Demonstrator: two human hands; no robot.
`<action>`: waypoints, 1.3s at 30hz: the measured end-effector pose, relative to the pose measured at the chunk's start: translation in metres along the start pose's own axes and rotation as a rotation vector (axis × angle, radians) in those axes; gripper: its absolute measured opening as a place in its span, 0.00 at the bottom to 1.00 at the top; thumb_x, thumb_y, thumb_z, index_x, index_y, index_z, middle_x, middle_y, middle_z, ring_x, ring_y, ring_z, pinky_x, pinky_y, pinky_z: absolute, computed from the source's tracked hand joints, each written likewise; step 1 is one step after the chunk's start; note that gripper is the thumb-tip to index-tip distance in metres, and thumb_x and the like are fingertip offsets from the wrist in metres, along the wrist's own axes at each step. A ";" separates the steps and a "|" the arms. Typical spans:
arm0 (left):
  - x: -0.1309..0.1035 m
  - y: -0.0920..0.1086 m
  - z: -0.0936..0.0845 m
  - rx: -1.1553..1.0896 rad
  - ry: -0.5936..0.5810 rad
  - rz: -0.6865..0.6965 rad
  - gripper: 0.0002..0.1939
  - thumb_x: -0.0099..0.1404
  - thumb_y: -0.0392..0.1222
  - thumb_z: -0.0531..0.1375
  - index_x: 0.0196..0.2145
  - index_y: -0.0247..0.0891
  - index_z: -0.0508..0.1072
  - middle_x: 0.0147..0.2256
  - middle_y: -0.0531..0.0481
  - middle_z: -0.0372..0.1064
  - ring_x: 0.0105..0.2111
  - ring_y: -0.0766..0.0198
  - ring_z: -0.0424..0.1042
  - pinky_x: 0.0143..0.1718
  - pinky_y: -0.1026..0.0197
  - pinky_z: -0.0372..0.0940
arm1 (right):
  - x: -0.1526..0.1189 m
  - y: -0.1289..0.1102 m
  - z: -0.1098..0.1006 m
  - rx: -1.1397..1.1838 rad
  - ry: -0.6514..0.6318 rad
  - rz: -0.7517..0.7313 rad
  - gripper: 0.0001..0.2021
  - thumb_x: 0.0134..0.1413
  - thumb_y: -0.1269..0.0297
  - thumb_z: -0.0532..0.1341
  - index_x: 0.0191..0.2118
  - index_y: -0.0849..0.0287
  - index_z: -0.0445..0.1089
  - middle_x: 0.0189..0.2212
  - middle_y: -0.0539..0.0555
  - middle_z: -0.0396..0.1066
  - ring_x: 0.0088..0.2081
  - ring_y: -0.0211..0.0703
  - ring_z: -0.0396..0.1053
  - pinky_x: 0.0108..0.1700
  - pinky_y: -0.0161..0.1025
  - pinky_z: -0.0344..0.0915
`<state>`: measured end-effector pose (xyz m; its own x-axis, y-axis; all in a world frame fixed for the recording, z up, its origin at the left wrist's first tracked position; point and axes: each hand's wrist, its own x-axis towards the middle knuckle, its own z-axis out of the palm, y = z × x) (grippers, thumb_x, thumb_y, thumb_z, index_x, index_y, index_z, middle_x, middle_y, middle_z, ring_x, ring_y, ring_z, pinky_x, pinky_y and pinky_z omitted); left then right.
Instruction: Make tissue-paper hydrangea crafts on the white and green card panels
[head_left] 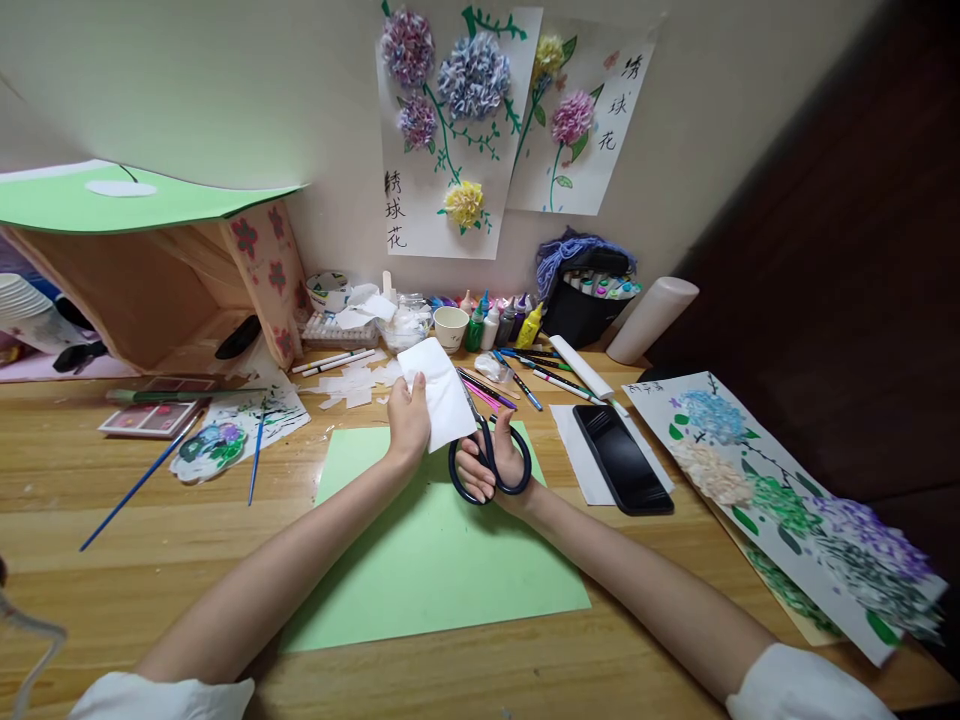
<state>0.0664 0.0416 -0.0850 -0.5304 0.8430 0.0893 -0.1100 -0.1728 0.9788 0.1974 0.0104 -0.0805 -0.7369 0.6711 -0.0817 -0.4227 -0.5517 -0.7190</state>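
Observation:
My left hand [410, 418] pinches a folded white tissue [442, 395] by its left edge, holding it up above the far part of a green sheet of paper [442, 560]. Fingers of my right hand [504, 462] pass through the big dark loops of a pair of scissors [489, 450]. Their blades point up and away, along the right edge of the tissue. Part of the blades is hidden, so I cannot tell whether they touch the tissue. The green sheet lies flat on the wooden table under both hands.
A black phone [622, 458] rests on white paper to the right, beside a flower artwork [780, 500]. Paintbrushes [142, 482] and a smeared palette [210, 450] lie left. Markers [517, 380], paint bottles [531, 325] and a paper cup [451, 328] stand or lie near the wall.

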 end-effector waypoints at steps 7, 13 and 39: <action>-0.011 0.010 0.005 -0.020 -0.058 -0.041 0.11 0.63 0.46 0.54 0.34 0.34 0.67 0.34 0.45 0.71 0.32 0.62 0.71 0.35 0.60 0.66 | -0.001 -0.004 0.001 -0.162 0.011 -0.047 0.40 0.41 0.27 0.32 0.15 0.60 0.59 0.06 0.43 0.48 0.08 0.30 0.50 0.16 0.32 0.59; -0.020 0.021 0.010 -0.064 -0.070 -0.093 0.10 0.63 0.45 0.54 0.34 0.34 0.66 0.32 0.46 0.72 0.31 0.62 0.71 0.33 0.60 0.67 | 0.002 -0.001 -0.001 -0.247 0.001 -0.099 0.39 0.41 0.27 0.34 0.06 0.58 0.53 0.03 0.46 0.45 0.06 0.30 0.48 0.11 0.31 0.52; -0.045 0.010 0.015 -0.076 -0.202 -0.201 0.15 0.60 0.50 0.55 0.36 0.35 0.66 0.30 0.47 0.72 0.28 0.62 0.71 0.30 0.61 0.66 | 0.010 -0.030 -0.020 -0.655 0.444 -0.080 0.39 0.46 0.29 0.33 0.26 0.58 0.65 0.08 0.46 0.52 0.11 0.36 0.52 0.14 0.34 0.53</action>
<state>0.1013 0.0096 -0.0768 -0.3142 0.9473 -0.0625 -0.2624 -0.0234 0.9647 0.2133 0.0437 -0.0741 -0.3795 0.9073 -0.1810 0.0320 -0.1826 -0.9827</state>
